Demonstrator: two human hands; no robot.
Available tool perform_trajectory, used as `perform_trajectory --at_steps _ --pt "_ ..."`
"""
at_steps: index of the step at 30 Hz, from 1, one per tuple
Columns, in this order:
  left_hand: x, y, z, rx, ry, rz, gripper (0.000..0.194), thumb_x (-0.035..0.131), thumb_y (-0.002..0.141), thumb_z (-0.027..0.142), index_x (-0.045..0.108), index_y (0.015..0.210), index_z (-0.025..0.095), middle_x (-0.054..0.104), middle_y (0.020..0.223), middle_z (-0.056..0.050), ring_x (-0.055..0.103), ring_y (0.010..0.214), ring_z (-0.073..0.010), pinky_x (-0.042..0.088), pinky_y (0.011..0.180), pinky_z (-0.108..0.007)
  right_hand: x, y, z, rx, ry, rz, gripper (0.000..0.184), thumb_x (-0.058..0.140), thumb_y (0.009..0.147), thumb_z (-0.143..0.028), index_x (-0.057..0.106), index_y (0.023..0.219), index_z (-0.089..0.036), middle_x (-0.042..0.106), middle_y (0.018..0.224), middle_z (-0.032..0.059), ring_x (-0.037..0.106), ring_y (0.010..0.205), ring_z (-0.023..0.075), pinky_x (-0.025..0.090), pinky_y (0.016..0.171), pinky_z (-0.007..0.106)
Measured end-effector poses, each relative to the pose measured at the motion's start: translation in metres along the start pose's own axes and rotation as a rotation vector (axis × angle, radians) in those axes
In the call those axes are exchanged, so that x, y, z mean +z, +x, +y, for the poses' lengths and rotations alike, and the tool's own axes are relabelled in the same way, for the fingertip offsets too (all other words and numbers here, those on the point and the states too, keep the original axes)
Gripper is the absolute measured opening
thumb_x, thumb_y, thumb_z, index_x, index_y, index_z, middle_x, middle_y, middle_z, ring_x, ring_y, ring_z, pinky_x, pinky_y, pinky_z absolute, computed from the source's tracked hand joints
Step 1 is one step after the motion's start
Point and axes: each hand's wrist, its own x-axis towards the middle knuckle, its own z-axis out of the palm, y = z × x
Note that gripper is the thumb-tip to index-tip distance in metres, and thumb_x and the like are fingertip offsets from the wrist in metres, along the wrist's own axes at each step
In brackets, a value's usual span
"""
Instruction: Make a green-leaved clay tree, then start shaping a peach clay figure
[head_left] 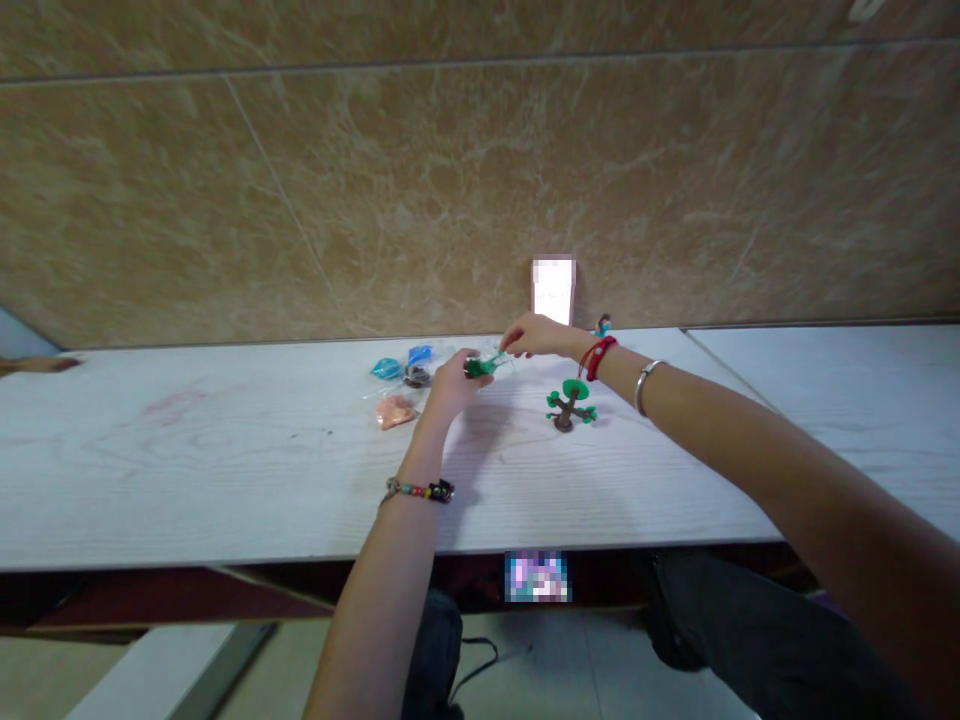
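My left hand (450,383) is closed around a small clear bag of green clay (480,366) near the back of the white table (225,470). My right hand (534,336) pinches the other end of the same bag, just right of the left hand. A small clay tree (570,402) with a brown trunk and green leaf pads stands on the table below my right wrist. Small bags of blue clay (387,369), another blue bag (420,354), a dark brown bag (416,377) and an orange bag (394,410) lie left of my left hand.
A tan marble-tiled wall (450,180) rises behind the table. A small white card (553,290) leans against it behind my right hand. A tiny red-and-blue piece (602,325) sits beside the card. A second table top (840,360) adjoins at the right.
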Motion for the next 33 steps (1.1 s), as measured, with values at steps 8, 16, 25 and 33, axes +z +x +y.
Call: perform_trajectory --at_steps 8,16,25,33 --pt "0.001 0.003 0.002 0.123 -0.212 0.067 0.037 0.065 0.063 0.022 0.059 0.099 0.017 0.065 0.08 -0.003 0.058 0.072 -0.0176 0.045 0.07 -0.03 0.0 0.005 0.012 -0.054 0.376 -0.041 0.02 0.061 0.068 -0.018 0.067 0.087 -0.017 0.066 0.088 0.0054 0.058 0.071 0.0098 0.048 0.06 0.022" --pt "0.003 0.005 0.004 0.152 -0.381 0.145 0.04 0.062 0.064 0.018 0.058 0.104 0.014 0.066 0.092 -0.007 0.06 0.08 -0.0178 0.047 0.075 -0.03 -0.006 0.004 -0.007 -0.127 0.055 -0.102 0.022 0.06 0.07 -0.022 0.069 0.088 -0.013 0.065 0.077 0.006 0.055 0.065 0.0108 0.044 0.05 0.02" --pt "0.001 0.001 0.016 0.114 -0.567 0.246 0.018 0.055 0.067 0.017 0.061 0.084 0.016 0.064 0.066 0.0 0.059 0.061 -0.012 0.045 0.056 -0.021 -0.011 0.004 0.009 -0.282 0.324 -0.165 0.02 0.056 0.067 -0.008 0.068 0.081 -0.014 0.065 0.075 0.0008 0.055 0.064 0.0071 0.047 0.058 0.019" --pt "-0.001 0.001 0.015 0.029 -0.712 0.337 0.016 0.059 0.065 0.019 0.052 0.079 0.017 0.061 0.062 0.002 0.057 0.054 -0.0091 0.043 0.048 -0.017 -0.004 0.007 0.003 -0.298 0.34 -0.148 0.017 0.06 0.065 -0.012 0.067 0.08 -0.012 0.066 0.074 0.002 0.058 0.066 0.0087 0.05 0.063 0.022"
